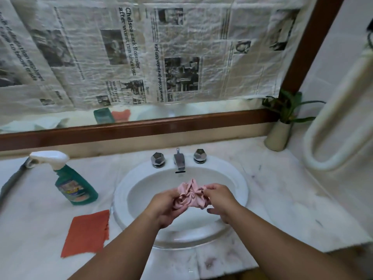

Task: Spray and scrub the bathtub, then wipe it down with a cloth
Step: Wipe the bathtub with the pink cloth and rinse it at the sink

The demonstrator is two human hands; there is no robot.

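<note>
Over the oval basin [121,199], both hands grip a crumpled (pink) cloth [189,196].

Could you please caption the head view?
Left hand and right hand grip a bunched pink cloth over the white sink.

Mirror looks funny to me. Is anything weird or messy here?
Yes. Crinkled newspaper covers nearly all of the mirror, leaving only a thin strip at the bottom to reflect. Otherwise nothing looks spilled or broken; the left hand and right hand just bunch a pink cloth over the sink.
</note>
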